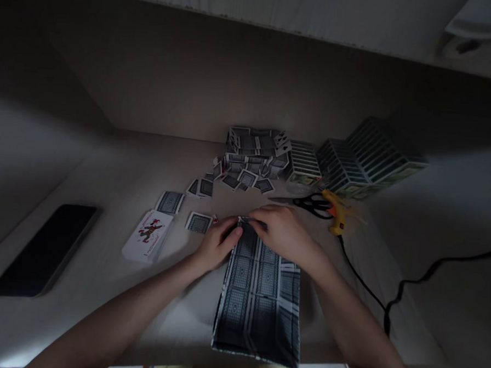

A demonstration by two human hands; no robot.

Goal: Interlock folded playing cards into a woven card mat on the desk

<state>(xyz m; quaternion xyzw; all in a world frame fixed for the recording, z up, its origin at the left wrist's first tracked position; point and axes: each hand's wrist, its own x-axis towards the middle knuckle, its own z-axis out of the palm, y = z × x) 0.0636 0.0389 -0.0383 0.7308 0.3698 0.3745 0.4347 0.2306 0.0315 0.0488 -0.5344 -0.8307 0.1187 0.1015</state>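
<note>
Here, left hand (216, 244) and right hand (282, 232) pinch the far edge of the playing-card panel (258, 300), scissors (310, 205) beyond.

Dim, murky light (pale glow at lower left), edges bowed by wide-angle distortion.

pale counter (119, 161) under a black smartphone (44, 250), joker-topped card deck (147, 235), loose playing cards (206, 187), stacked card structures (255, 151), black-handled scissors (310, 205), yellow glue gun (338, 213)

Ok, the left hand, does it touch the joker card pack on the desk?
Apart: the head view shows bare desk between the left hand and the joker card pack.
</note>
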